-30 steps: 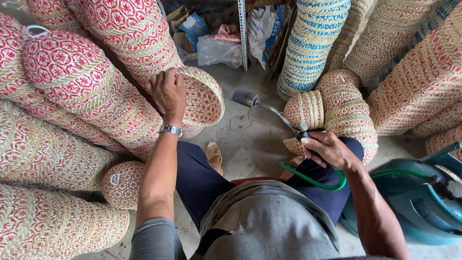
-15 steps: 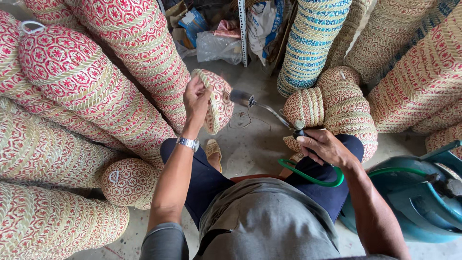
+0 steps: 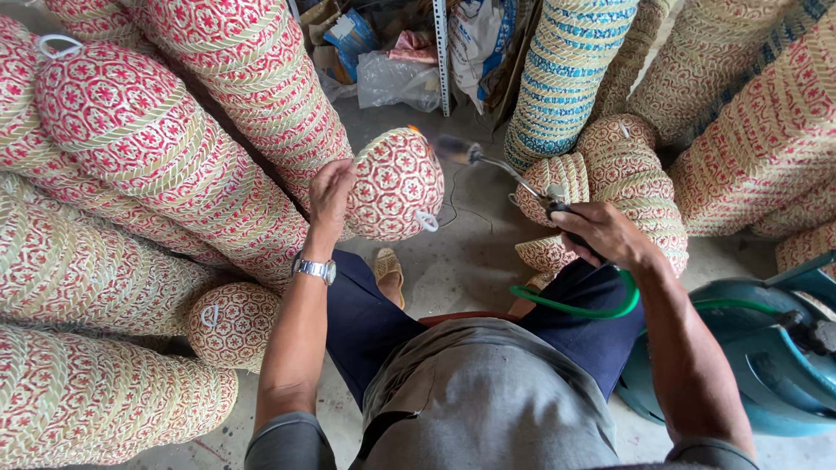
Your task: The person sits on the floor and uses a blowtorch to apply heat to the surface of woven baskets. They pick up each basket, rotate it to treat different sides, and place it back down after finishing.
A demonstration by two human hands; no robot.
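- The woven cover [image 3: 396,184], red-patterned, is held up over the knees, fingers of the left hand [image 3: 329,193] clasping its edge.
- The right hand [image 3: 601,233] clenches the torch [image 3: 514,178]; judged best: nozzle near the rim, flame kept moving.

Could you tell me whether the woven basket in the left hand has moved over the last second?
Yes. The left hand has drawn the woven basket off the leaning stack and rightward, close to the torch nozzle.
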